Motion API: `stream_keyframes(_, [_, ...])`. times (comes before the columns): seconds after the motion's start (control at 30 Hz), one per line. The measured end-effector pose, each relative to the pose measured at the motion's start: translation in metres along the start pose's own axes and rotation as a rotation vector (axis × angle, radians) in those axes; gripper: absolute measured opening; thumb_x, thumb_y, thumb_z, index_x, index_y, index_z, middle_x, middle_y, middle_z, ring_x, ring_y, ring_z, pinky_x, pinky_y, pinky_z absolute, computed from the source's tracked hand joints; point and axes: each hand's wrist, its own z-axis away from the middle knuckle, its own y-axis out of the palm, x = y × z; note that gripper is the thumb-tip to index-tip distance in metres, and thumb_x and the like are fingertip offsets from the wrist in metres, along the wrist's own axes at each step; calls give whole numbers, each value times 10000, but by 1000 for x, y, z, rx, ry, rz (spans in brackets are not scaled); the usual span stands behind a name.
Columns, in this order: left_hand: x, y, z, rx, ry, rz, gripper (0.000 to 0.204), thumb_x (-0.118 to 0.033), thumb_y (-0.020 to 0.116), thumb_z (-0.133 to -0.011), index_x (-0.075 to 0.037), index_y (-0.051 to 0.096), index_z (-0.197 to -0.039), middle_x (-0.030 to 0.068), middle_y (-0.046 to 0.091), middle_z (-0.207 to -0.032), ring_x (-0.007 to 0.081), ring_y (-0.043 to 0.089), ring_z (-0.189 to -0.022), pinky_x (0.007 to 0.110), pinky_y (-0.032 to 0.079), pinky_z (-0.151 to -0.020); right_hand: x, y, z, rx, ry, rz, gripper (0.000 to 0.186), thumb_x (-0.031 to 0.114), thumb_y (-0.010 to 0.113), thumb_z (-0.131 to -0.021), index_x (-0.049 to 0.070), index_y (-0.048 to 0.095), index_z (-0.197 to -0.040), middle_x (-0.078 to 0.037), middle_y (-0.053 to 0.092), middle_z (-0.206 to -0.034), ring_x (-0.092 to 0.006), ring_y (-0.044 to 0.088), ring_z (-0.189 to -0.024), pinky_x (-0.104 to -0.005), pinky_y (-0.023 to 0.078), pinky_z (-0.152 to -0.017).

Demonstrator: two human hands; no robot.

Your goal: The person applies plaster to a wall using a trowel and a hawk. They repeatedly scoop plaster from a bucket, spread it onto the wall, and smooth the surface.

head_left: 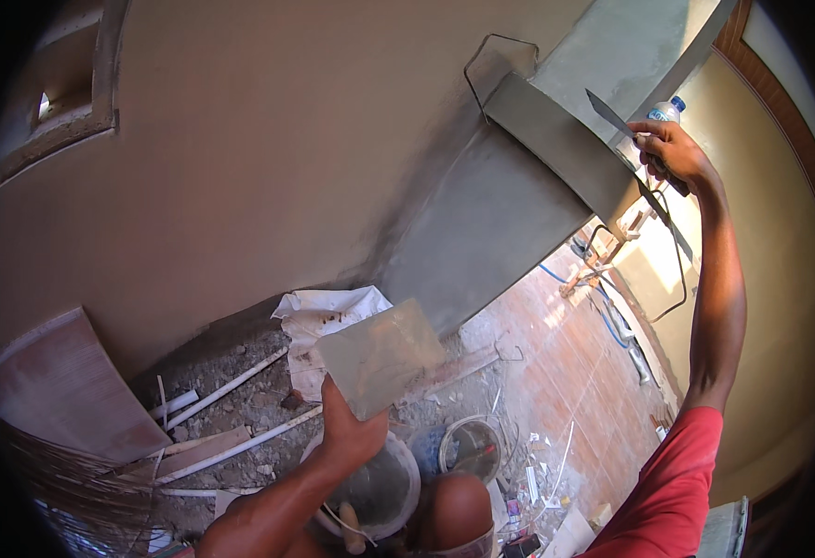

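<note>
In my left hand is a flat, roughly square plasterer's hawk, its face smeared grey. It is above a bucket with a grey-coated rim. My raised right hand is closed around a trowel, whose narrow metal blade points up and left. The trowel is near a long grey board set across the smooth grey plastered surface. A bent metal rod clamp is at the board's far end; another hangs below my right hand. Exactly what the trowel touches is unclear.
A blue-capped bottle stands behind my right hand. A second bucket is beside my knee. Rubble, white pipes, a white sack and a leaning panel line the left wall. Blue hose crosses the tiled floor.
</note>
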Motion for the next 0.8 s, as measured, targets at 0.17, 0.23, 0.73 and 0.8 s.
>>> stream_keyframes(0.17, [3,-6,4,-22,14,-71,333,84,599,-791,34,521,-1111,114,609,-1029,179,588,-947,308,462,-833,-7,-17,15,25,-112,94,296,147,547,-911,45,630,-1175,-40,579,-737,-107,528,-640,-262,438,-571])
stream_keyframes(0.23, [11,-6,4,-42,58,-71,334,89,598,-796,33,518,-1115,110,609,-1033,178,587,-948,307,462,-832,-7,-21,18,49,-148,124,284,143,561,-899,47,653,-1151,-31,577,-727,-98,527,-642,-259,439,-576])
stream_keyframes(0.73, [-6,-5,1,44,0,-22,325,81,602,-792,45,531,-1107,115,618,-1042,164,592,-966,297,463,-844,12,31,-37,-44,-249,484,284,116,608,-857,94,671,-1133,-162,676,-1064,-280,644,-983,-350,490,-866])
stream_keyframes(0.8, [-10,-6,0,38,32,-23,330,81,599,-791,45,528,-1111,117,618,-1042,166,593,-967,297,463,-846,10,34,-46,-70,-302,498,279,117,611,-855,94,674,-1126,-165,676,-1060,-299,641,-988,-360,488,-875])
